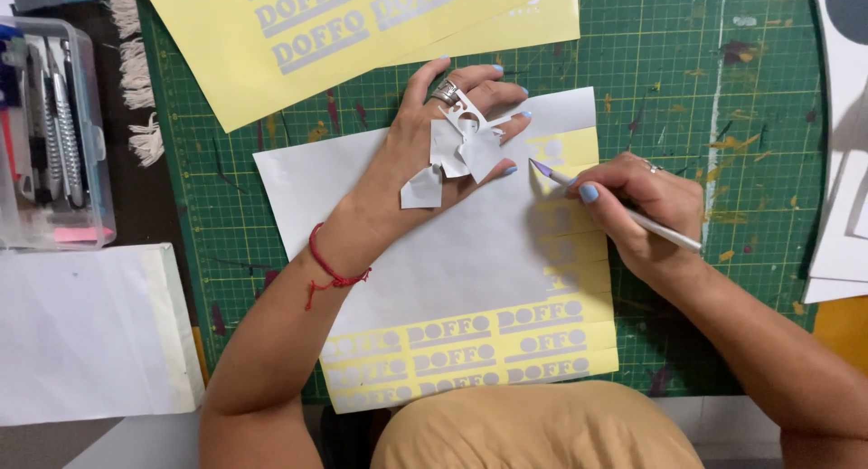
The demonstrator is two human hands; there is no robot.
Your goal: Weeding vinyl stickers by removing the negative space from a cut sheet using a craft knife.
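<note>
Vinyl sheet mid-frame on cutting mat. Left hand flat, fingers spread, scraps stuck on back. Right hand pinching weeding tool; keep tip shallow, sheet pinned.

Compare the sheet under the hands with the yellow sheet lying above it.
The sheet under the hands is mostly still covered in silver film, with yellow bared along its bottom and right; the upper yellow sheet is fully bared. The left hand presses the first; nothing touches the second. Both carry silver lettering on yellow backing.
</note>
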